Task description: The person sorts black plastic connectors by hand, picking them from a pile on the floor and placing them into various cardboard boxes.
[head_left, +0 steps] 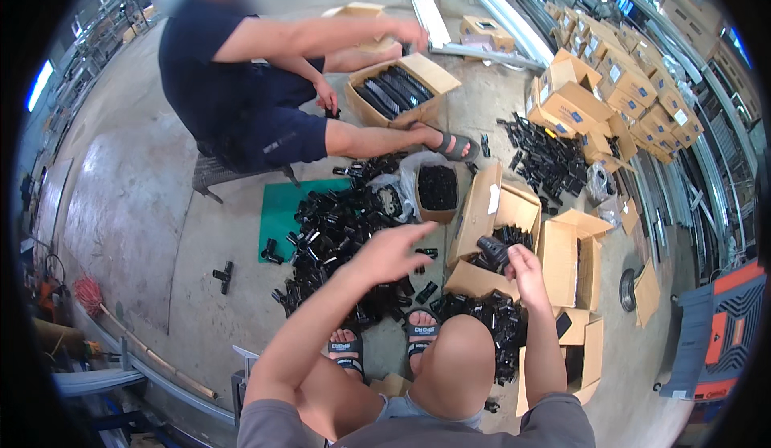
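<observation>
The right hand [526,267] is clamped on a black plastic part [491,247] over the open box [514,207]; the left hand [393,251], fingers apart, hovers at ten o'clock above the pile [337,231]. A loose grip could drop the part beside the box.

Workshop floor: bare concrete, stacked cartons [634,87], metal rails [450,14], loose black fittings [337,231].

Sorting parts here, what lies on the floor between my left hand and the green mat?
In the head view, a heap of black plastic fittings lies between the left hand and the green mat.
</observation>
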